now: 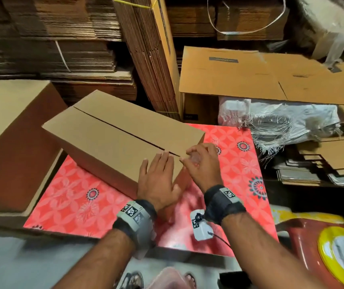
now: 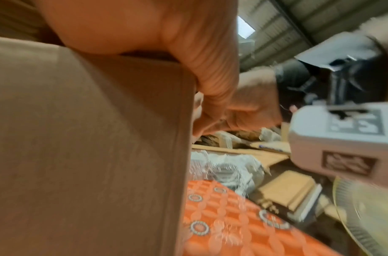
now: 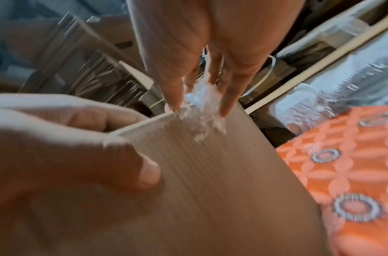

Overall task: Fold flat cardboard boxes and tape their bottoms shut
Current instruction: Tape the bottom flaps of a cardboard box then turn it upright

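My right hand (image 1: pixel 201 163) fingers pinch crumpled clear tape (image 3: pixel 202 102) at near end of box (image 1: pixel 112 138) seam. My left hand (image 1: pixel 158 180) lies flat, fingers straight, pressing box top beside seam (thumb over end edge). Box rests across red patterned table (image 1: pixel 240 163), near its left edge. Bigger carton (image 1: pixel 15 142) stands left.

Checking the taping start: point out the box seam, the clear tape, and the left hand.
box seam (image 1: pixel 125 130): head view, middle of the dark slit between the flaps.
clear tape (image 3: pixel 202 98): right wrist view, crumpled end between the fingers.
left hand (image 1: pixel 156 180): head view, back of the hand.
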Available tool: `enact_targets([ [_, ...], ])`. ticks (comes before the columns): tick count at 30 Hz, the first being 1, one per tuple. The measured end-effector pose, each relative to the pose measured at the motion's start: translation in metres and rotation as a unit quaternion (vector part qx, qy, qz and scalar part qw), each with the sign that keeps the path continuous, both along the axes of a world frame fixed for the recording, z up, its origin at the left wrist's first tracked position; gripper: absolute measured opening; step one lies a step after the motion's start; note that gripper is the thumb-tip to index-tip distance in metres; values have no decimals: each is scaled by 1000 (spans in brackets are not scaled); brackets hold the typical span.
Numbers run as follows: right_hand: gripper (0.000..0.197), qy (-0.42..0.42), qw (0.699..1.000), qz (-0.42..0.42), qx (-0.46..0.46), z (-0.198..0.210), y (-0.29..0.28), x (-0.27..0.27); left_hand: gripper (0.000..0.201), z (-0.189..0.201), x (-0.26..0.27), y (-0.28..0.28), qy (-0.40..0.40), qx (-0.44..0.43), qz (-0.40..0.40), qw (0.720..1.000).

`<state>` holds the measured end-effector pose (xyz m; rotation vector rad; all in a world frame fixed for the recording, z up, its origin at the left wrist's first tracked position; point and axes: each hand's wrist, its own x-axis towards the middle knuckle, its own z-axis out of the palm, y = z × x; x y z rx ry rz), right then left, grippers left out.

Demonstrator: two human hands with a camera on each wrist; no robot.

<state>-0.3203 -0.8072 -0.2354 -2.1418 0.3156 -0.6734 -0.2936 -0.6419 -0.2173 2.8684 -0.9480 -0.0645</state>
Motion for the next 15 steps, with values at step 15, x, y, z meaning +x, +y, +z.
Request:
enact_targets([
  [15, 27, 143, 944, -149, 258, -82, -60, -110, 96, 7, 51, 56, 77, -10, -158, 984],
])
